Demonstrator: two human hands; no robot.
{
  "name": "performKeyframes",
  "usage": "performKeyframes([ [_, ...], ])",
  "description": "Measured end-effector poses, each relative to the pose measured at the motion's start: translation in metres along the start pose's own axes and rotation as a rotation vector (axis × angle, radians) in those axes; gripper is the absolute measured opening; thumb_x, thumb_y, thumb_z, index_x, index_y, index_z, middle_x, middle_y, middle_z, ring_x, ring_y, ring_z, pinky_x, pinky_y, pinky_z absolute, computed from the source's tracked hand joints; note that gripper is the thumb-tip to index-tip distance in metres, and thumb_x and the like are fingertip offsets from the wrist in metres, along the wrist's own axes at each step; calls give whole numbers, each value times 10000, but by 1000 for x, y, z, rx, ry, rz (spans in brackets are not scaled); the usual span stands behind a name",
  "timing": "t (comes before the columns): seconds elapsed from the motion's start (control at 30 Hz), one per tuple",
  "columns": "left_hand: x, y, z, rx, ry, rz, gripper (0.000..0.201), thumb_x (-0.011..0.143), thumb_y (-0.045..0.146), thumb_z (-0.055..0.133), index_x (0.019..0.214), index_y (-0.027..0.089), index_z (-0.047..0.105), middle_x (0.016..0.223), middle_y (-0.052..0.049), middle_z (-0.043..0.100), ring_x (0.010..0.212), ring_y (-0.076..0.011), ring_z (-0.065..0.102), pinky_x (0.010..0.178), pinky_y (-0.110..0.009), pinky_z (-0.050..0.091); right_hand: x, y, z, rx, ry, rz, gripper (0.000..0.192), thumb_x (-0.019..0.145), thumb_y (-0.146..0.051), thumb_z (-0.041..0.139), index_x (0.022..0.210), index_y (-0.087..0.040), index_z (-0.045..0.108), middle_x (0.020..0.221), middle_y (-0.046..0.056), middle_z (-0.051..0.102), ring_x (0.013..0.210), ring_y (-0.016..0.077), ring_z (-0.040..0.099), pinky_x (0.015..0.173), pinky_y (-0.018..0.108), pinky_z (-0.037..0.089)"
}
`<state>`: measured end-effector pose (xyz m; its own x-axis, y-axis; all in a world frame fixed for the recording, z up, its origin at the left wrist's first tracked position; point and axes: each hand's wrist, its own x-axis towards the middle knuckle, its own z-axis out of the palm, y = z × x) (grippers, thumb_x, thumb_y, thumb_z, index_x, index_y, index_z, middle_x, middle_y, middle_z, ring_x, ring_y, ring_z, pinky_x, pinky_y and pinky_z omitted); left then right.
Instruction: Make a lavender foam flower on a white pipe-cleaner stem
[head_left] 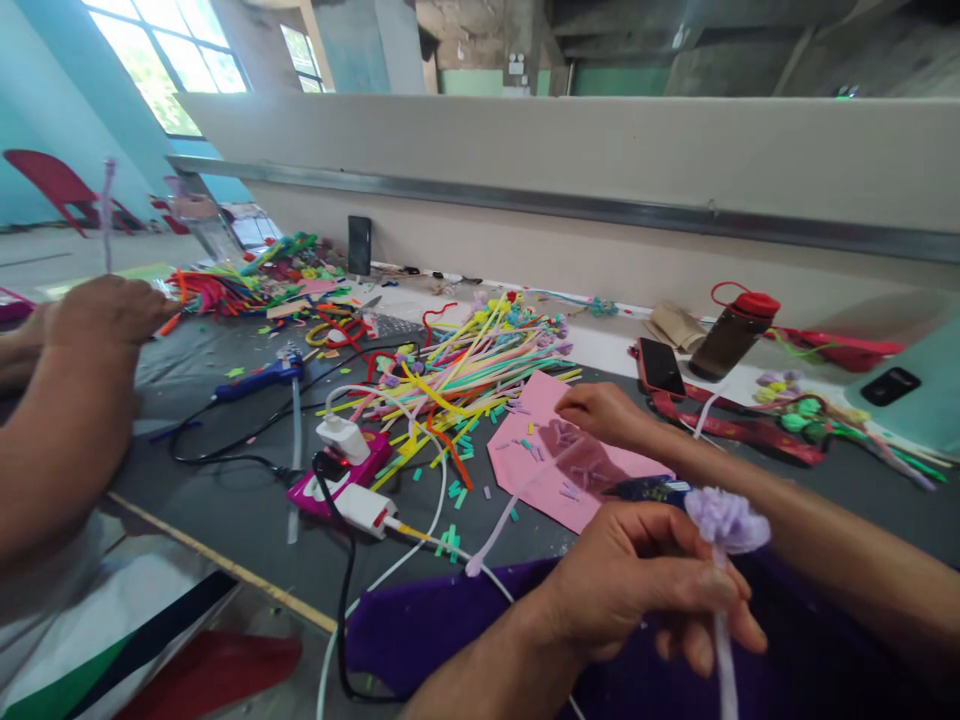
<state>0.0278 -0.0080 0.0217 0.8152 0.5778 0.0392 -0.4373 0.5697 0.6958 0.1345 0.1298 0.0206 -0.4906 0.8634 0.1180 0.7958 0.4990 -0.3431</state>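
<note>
My left hand [649, 585], in the lower right, pinches a lilac pipe-cleaner flower [727, 520] by its pale stem, with the bloom upright above the fingers. My right hand [604, 412] reaches across over a pink sheet [536, 400]; its fingers are closed together, and whatever they hold is hidden. Small lilac clippings [574, 490] are scattered on that sheet. A lilac pipe cleaner [517, 505] with a curled end lies over the sheet's left edge. Behind my left hand a dark blue tool [649, 488] is partly covered, so its kind is unclear.
A pile of coloured pipe cleaners [465, 370] fills the middle of the table. Nearer are a pink power strip [360, 480] with cables and a blue glue gun [259, 378]. A phone [660, 367] and a bottle [733, 335] stand right. A co-worker's hand [109, 310] is left.
</note>
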Motion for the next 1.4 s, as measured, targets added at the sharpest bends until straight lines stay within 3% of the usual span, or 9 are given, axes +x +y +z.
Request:
performKeyframes([
  [0.1,-2,5,-1,-18,21,32,154,672,240,652,707,103,592,637,-39,657,367,-52,528,301,-130,322,31,-7,18,-75,-17,3,224,799,-222,466,871,-175,673,887,48,677,806,163,593,650,217,372],
  [0.27,-4,6,-3,-36,17,50,140,690,237,640,748,114,609,662,-33,658,380,-53,526,308,-140,307,52,-15,40,-157,-79,46,199,779,-265,501,837,-170,665,865,72,671,797,187,589,613,226,359],
  [0.47,-3,5,-4,-27,39,64,143,698,243,633,753,113,608,651,-26,658,370,-46,519,308,-141,293,55,-19,34,-86,-66,69,155,765,-187,488,765,-126,630,821,114,657,755,193,587,610,238,365],
  [0.6,2,6,-5,-23,115,86,146,703,260,616,716,121,576,629,-29,663,333,-49,499,270,-146,262,25,-9,12,90,1,63,143,787,-196,452,797,-133,580,732,58,633,635,137,574,554,215,379],
  [0.8,8,5,-11,92,280,74,237,730,346,594,674,117,574,526,3,611,283,-19,423,254,-130,215,-57,13,-15,423,98,133,256,805,-317,457,948,-119,533,732,28,615,542,100,570,465,196,415],
  [0.87,11,5,-14,97,381,112,222,724,347,602,725,126,584,578,6,626,303,-16,434,259,-126,219,-83,18,-22,617,151,186,290,785,-326,502,982,-118,549,724,21,609,534,94,555,474,201,422],
  [1.0,17,4,-19,67,479,108,199,711,305,620,812,135,599,613,14,621,349,-14,449,287,-109,257,-120,21,-35,944,196,260,194,727,-254,577,870,-127,611,638,-11,589,491,72,516,478,194,411],
  [1.17,24,-1,-20,47,509,12,144,711,229,623,799,117,603,610,3,608,375,-12,451,301,-92,291,-139,10,-41,1021,165,254,109,714,-201,552,802,-143,581,543,-51,529,435,59,485,424,167,373],
  [1.4,30,-7,-25,95,529,20,145,696,232,660,700,104,593,596,12,585,387,-3,458,318,-75,332,-142,-4,-31,866,145,198,124,748,-167,468,781,-162,588,564,-43,527,470,66,474,442,163,370],
])
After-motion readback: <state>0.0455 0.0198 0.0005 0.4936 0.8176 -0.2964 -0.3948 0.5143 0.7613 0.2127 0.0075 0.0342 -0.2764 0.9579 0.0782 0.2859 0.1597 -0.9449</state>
